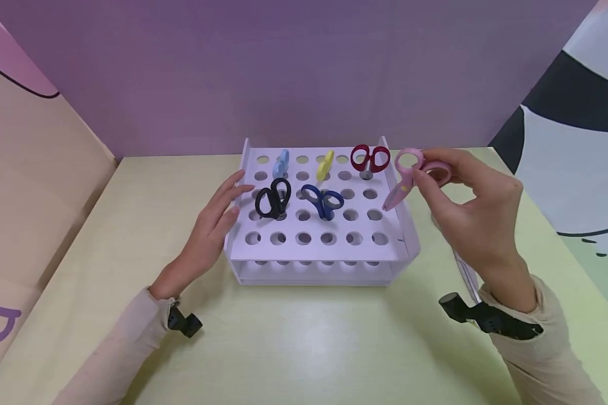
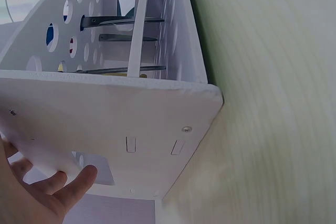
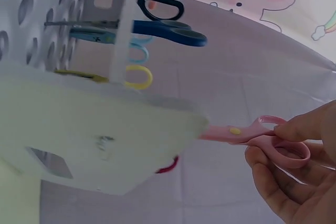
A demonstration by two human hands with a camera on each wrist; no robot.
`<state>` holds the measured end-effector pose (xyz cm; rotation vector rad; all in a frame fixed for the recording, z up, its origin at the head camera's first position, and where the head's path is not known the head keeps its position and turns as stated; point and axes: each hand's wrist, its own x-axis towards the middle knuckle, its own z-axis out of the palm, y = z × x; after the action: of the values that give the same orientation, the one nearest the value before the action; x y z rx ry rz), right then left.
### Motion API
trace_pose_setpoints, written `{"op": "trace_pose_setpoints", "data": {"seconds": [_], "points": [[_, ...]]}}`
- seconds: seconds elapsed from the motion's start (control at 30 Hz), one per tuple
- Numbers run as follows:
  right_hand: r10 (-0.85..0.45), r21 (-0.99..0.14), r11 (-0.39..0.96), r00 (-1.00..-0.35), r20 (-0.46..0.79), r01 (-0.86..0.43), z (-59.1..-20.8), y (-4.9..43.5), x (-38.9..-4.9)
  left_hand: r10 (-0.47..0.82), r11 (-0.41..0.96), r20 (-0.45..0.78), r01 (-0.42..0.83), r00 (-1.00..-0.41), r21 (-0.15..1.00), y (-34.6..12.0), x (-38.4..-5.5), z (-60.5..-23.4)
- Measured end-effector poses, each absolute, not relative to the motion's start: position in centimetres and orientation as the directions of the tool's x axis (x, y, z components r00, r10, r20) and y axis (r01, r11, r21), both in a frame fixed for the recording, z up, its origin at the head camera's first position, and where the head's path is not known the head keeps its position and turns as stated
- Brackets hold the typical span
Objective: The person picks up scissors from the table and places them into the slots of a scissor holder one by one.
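Pink scissors [image 1: 399, 191] are pinched by the handles in my right hand [image 1: 478, 211], blades slanting down over the right edge of a white rack [image 1: 314, 250] with rows of round holes. My left hand [image 1: 202, 242] touches the rack's left side panel with its fingers extended. In the left wrist view those fingers [image 2: 79, 187] lie by a cutout in that panel. Black scissors [image 1: 273, 199], dark blue scissors [image 1: 324, 202], light blue scissors [image 1: 281, 164], yellow scissors [image 1: 325, 166] and red scissors [image 1: 370, 159] stand in the rack's holes, handles up.
The rack stands on a pale yellow table [image 1: 304, 337] with a purple panel [image 1: 304, 73] behind it. To the right, partly hidden under my right forearm, lies a slim metallic item [image 1: 466, 275]. Printed panels rise at both sides.
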<state>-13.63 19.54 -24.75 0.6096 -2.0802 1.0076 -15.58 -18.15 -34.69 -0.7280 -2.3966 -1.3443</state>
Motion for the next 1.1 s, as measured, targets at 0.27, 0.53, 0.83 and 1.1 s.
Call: {"op": "trace_pose_setpoints", "data": {"seconds": [0.27, 0.53, 0.83, 1.1], "points": [[-0.165, -0.478, 0.594, -0.679, 0.715, -0.647, -27.1, 19.0, -14.7, 0.294, 0.433, 0.475, 0.559, -0.829, 0.707, -17.8, -15.7, -35.0], [-0.273, -0.482, 0.649, -0.772, 0.574, -0.588, -27.9, 18.9, -15.3, 0.291, 0.430, 0.491, 0.571, -0.821, 0.699, -17.9, -15.7, -35.0], [-0.378, -0.412, 0.737, -0.832, 0.407, -0.536, -28.4, 18.1, -15.9, 0.281, 0.434, 0.508, 0.580, -0.814, 0.689, -18.2, -15.5, -35.0], [-0.411, -0.387, 0.739, -0.825, 0.389, -0.551, -27.6, 18.4, -15.6, 0.286, 0.424, 0.520, 0.593, -0.805, 0.685, -18.3, -15.7, -35.1]]}}
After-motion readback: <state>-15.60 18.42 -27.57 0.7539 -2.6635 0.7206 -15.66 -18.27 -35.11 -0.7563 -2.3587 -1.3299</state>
